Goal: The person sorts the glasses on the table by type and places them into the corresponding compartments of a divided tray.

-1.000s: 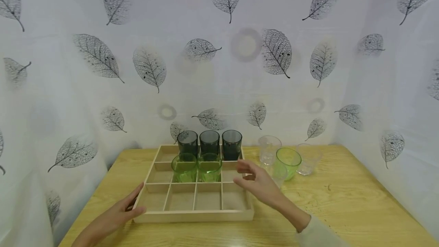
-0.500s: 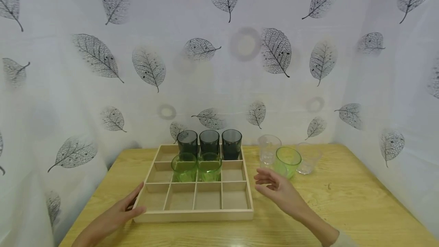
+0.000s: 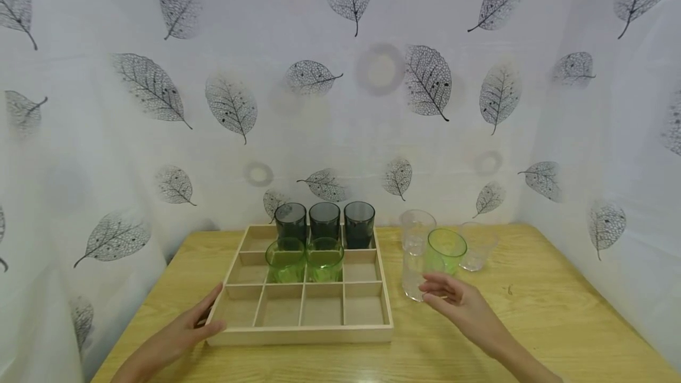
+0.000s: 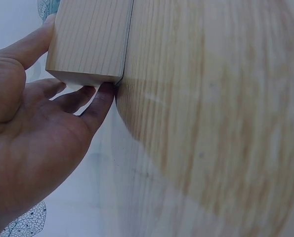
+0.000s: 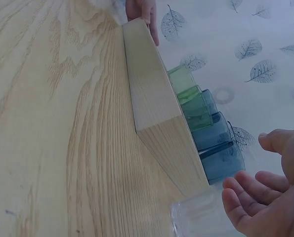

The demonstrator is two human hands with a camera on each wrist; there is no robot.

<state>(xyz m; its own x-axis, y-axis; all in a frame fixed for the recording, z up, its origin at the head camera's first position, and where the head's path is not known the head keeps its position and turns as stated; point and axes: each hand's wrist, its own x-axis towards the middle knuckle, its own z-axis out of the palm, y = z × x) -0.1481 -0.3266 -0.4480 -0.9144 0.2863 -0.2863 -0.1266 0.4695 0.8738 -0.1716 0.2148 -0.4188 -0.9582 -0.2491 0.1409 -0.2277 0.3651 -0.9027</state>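
My left hand [image 3: 183,327] holds the near left corner of a divided wooden tray [image 3: 298,334]. In the left wrist view its thumb lies at the rim, with the fingers against the side wall [image 4: 90,39]. Two green glasses [image 3: 287,262] stand in the middle row, and three dark grey glasses [image 3: 325,223] fill part of the back row. To the right of the tray, my right hand [image 3: 468,312] hovers with bent, loose fingers beside a clear glass [image 3: 412,279]. The right wrist view shows thumb and fingers apart, nothing between them, just over that clear glass [image 5: 198,215].
Behind the near clear glass stand a third green glass [image 3: 447,250] and two more clear glasses, one at the back [image 3: 418,226] and one further right [image 3: 476,253]. A leaf-patterned curtain [image 3: 340,135] closes off the table [image 3: 532,312] behind and at both sides.
My right hand has moved from over the tray's right edge, rightward and toward me, to beside the near clear glass, which now shows more fully. The left hand and tray have stayed put.
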